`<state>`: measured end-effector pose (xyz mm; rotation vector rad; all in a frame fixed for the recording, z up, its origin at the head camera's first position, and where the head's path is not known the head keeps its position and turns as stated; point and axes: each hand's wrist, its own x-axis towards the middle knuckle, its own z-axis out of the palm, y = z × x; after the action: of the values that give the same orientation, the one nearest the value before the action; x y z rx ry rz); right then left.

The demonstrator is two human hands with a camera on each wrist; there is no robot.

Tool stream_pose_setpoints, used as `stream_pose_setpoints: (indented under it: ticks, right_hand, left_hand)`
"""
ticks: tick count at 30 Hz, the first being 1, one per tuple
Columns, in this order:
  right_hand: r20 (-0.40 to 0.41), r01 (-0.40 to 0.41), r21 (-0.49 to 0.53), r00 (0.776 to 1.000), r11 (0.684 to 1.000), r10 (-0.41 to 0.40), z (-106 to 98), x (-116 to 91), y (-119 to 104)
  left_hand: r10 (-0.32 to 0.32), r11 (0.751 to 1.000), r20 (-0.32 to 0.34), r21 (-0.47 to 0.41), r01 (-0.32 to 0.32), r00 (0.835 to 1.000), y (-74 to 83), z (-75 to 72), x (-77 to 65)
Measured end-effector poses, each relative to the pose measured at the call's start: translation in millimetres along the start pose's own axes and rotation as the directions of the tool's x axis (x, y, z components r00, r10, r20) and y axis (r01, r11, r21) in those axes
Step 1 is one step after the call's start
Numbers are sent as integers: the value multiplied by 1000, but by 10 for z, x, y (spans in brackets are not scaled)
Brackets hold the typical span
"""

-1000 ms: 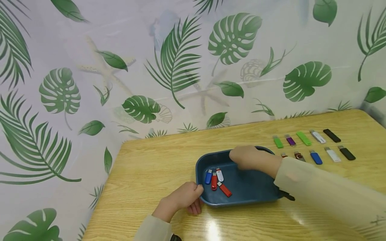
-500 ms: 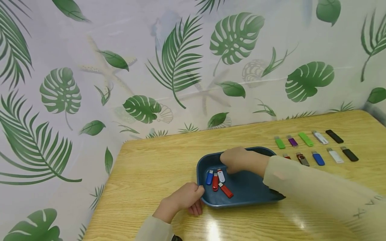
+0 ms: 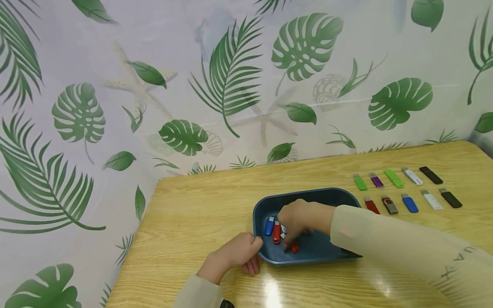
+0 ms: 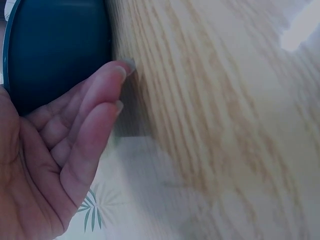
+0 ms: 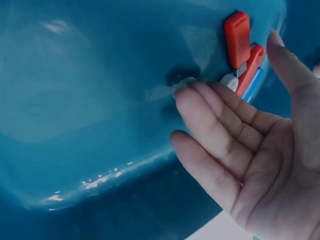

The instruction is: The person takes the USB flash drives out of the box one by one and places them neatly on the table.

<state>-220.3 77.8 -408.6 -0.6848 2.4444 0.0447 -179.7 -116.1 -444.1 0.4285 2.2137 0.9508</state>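
A dark blue plastic tray point(image 3: 321, 246) stands on the table. My left hand point(image 3: 240, 250) grips its near left corner, thumb at the rim and fingers outside against the wall point(image 4: 60, 45). Inside the tray lie a blue USB stick point(image 3: 269, 226), a red USB stick point(image 3: 276, 233), a second red one point(image 3: 295, 247) and a white one point(image 5: 229, 82), partly covered by my hand. My right hand point(image 3: 298, 216) reaches down over them, thumb spread away from the fingers. In the right wrist view its palm holds nothing, and the thumb tip is beside the red sticks.
Two rows of USB sticks lie on the table right of the tray, among them a purple one point(image 3: 376, 180), a swivel one point(image 3: 390, 205) and a black one point(image 3: 431, 175). Behind the wooden table point(image 3: 192, 214) hangs a leaf-patterned cloth point(image 3: 246, 77).
My right hand has moved left and nearer within the tray, from its far side to over the USB sticks, and its thumb has spread. My left hand stays at the tray's corner.
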Motion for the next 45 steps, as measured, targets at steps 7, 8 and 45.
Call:
stream_pose_setpoints:
  ticks: [7, 8, 45]
  right_hand:
    - [2, -10, 11, 1000, 1000, 10, 92, -13, -15]
    - [5, -7, 22, 1000, 1000, 7, 108, -12, -18]
    - [-7, 27, -58, 1000, 998, -27, -25, -329, 238]
  left_hand:
    - [4, 1000, 6, 11, -4, 1000, 28, 36, 12]
    - [1, 1000, 7, 17, -2, 1000, 26, 39, 13]
    - [-26, 1000, 7, 15, 26, 1000, 8, 19, 26]
